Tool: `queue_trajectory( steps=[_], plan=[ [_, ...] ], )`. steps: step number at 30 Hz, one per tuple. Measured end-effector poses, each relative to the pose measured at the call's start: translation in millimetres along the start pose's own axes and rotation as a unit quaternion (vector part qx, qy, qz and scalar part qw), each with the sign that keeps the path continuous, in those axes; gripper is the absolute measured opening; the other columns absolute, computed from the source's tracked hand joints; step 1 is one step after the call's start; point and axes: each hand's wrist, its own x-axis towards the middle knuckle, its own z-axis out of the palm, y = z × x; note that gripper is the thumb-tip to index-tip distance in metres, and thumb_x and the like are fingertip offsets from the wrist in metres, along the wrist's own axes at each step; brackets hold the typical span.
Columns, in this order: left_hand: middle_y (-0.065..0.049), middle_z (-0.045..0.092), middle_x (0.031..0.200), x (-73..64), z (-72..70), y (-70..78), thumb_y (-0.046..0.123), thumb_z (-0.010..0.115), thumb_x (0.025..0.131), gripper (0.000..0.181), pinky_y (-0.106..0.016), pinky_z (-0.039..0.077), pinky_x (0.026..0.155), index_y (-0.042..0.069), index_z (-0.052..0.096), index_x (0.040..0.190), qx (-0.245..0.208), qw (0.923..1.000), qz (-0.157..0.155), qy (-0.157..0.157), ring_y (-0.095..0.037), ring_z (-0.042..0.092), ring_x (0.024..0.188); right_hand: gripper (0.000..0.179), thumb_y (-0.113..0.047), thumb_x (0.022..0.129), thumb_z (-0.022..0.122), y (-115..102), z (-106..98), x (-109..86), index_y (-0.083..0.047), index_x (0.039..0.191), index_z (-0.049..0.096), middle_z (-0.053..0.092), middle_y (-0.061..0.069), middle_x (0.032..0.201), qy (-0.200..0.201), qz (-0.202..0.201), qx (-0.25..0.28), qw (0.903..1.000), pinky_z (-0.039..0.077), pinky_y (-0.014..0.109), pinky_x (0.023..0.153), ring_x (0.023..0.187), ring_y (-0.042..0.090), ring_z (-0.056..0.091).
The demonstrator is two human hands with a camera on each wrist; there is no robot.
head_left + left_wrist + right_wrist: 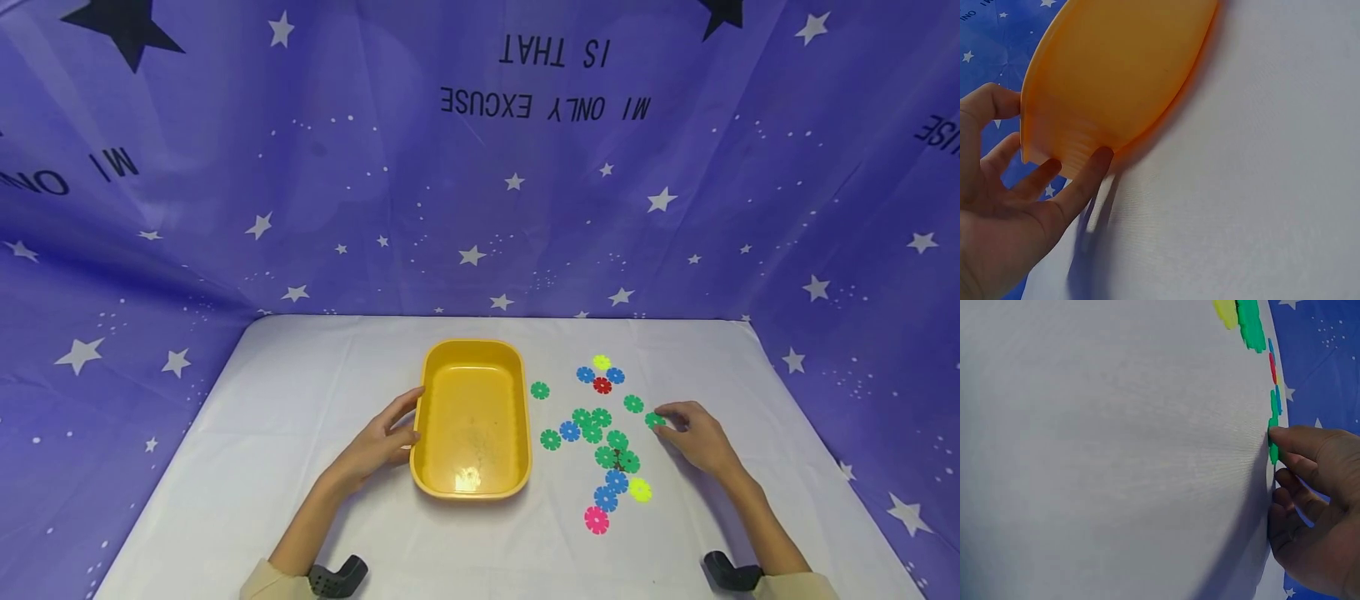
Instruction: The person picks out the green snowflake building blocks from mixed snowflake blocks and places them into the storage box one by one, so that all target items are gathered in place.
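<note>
My left hand (pixel 377 443) is at the left side of a yellow plastic tray (pixel 417 487), its fingertips touching the rim and outer wall. In the left wrist view, spread fingers (pixel 1088 181) rest against the tray's outside. With thumb and index finger, my right hand (pixel 697 437) pinches a green snowflake building disc (pixel 654 420) at the right of the scattered discs. The right wrist view shows that green disc (pixel 1274 450) edge-on, at or close to the tabletop. Another green disc (pixel 633 404) lies just beside it.
Several green, blue and yellow discs (pixel 592 432) lie right of the tray, some overlapping. A red disc (pixel 602 386) sits among blue and yellow ones farther back; a pink disc (pixel 597 520) lies nearest. White cloth (pixel 315 375) covers the table, with a purple star-patterned curtain (pixel 420 192) around it.
</note>
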Motion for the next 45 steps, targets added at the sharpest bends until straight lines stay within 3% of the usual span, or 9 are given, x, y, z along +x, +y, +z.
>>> queue_trajectory(
  steps=[4, 10, 15, 19, 24, 29, 33, 39, 45],
  plan=[
    [-0.014, 0.015, 0.164, 0.5, 0.4, 1.1, 0.005, 0.059, 0.092, 0.077, -0.044, 0.053, 0.094, 0.020, 0.025, 0.159, -0.003, 0.9999, -0.008, 0.008, -0.041, 0.027, 0.144, 0.033, -0.013, 0.089, 0.072, -3, -3, 2.3, 0.006, 0.114, 0.063, 0.059, 0.023, 0.111, -0.012, 0.001, 0.001, 0.9999, 0.049, 0.054, 0.087, 0.101, 0.040, 0.057],
    [-0.015, 0.014, 0.164, 0.5, 1.1, 2.0, 0.005, 0.058, 0.092, 0.077, -0.045, 0.053, 0.094, 0.020, 0.024, 0.159, -0.004, 0.9999, -0.009, 0.005, -0.043, 0.027, 0.144, 0.029, -0.011, 0.089, 0.072, -7, -6, 3.9, 0.000, 0.113, 0.059, 0.058, 0.006, 0.088, -0.028, 0.000, 0.021, 0.9994, 0.045, 0.031, 0.065, 0.082, 0.023, 0.054],
    [-0.014, 0.013, 0.164, 1.1, 1.0, 1.5, 0.006, 0.059, 0.091, 0.079, -0.045, 0.053, 0.094, 0.020, 0.024, 0.159, -0.003, 0.9999, -0.010, 0.006, -0.042, 0.027, 0.144, 0.025, -0.012, 0.093, 0.070, -16, -7, 2.0, -0.003, 0.115, 0.063, 0.064, 0.008, 0.091, -0.022, -0.005, 0.058, 0.9981, 0.047, 0.028, 0.055, 0.078, 0.020, 0.058],
    [-0.014, 0.014, 0.164, 1.2, 1.4, 1.7, 0.006, 0.059, 0.090, 0.079, -0.045, 0.053, 0.094, 0.020, 0.024, 0.159, -0.004, 0.9999, -0.012, 0.008, -0.042, 0.028, 0.144, 0.026, -0.011, 0.094, 0.068, -32, -6, 0.3, -0.003, 0.118, 0.065, 0.069, 0.010, 0.095, -0.020, -0.022, 0.106, 0.9939, 0.050, 0.026, 0.061, 0.081, 0.022, 0.064],
    [-0.014, 0.015, 0.164, 0.8, 2.2, 2.5, 0.006, 0.059, 0.090, 0.079, -0.045, 0.053, 0.094, 0.020, 0.025, 0.159, -0.001, 0.9998, -0.015, 0.011, -0.042, 0.033, 0.141, 0.027, -0.006, 0.096, 0.063, -65, 1, -2.1, 0.004, 0.121, 0.062, 0.068, 0.022, 0.097, -0.040, -0.044, 0.224, 0.9727, 0.056, 0.022, 0.078, 0.089, 0.037, 0.069],
    [-0.013, 0.016, 0.164, 0.9, 2.1, 3.2, 0.006, 0.060, 0.090, 0.079, -0.045, 0.053, 0.094, 0.021, 0.025, 0.159, 0.000, 0.9997, -0.018, 0.015, -0.042, 0.039, 0.138, 0.030, -0.007, 0.097, 0.063, -108, 15, -7.2, 0.007, 0.123, 0.060, 0.065, 0.028, 0.100, -0.076, -0.034, 0.308, 0.9476, 0.058, 0.030, 0.082, 0.090, 0.042, 0.068],
    [-0.014, 0.015, 0.164, 1.2, 2.0, 3.3, 0.007, 0.059, 0.090, 0.078, -0.045, 0.053, 0.094, 0.020, 0.025, 0.159, 0.002, 0.9998, -0.016, 0.015, -0.043, 0.041, 0.136, 0.030, -0.010, 0.096, 0.066, -140, 28, -10.6, 0.004, 0.123, 0.063, 0.066, 0.022, 0.098, -0.106, -0.026, 0.338, 0.9349, 0.058, 0.038, 0.083, 0.092, 0.042, 0.068],
    [-0.014, 0.015, 0.164, 0.8, 1.7, 3.8, 0.008, 0.060, 0.090, 0.079, -0.046, 0.053, 0.094, 0.021, 0.024, 0.159, 0.001, 0.9998, -0.015, 0.014, -0.043, 0.041, 0.136, 0.033, -0.011, 0.095, 0.068, -178, 50, -11.6, 0.005, 0.123, 0.066, 0.069, 0.020, 0.105, -0.165, -0.055, 0.371, 0.9125, 0.058, 0.041, 0.083, 0.094, 0.044, 0.067],
    [-0.015, 0.014, 0.164, 1.3, 0.6, 2.0, 0.007, 0.059, 0.091, 0.078, -0.046, 0.053, 0.094, 0.020, 0.024, 0.159, 0.001, 0.9999, -0.012, 0.008, -0.043, 0.041, 0.135, 0.032, -0.010, 0.093, 0.069, -204, 68, -9.3, 0.004, 0.122, 0.068, 0.072, 0.015, 0.103, -0.178, -0.070, 0.380, 0.9049, 0.059, 0.035, 0.081, 0.091, 0.039, 0.069]
  ],
)
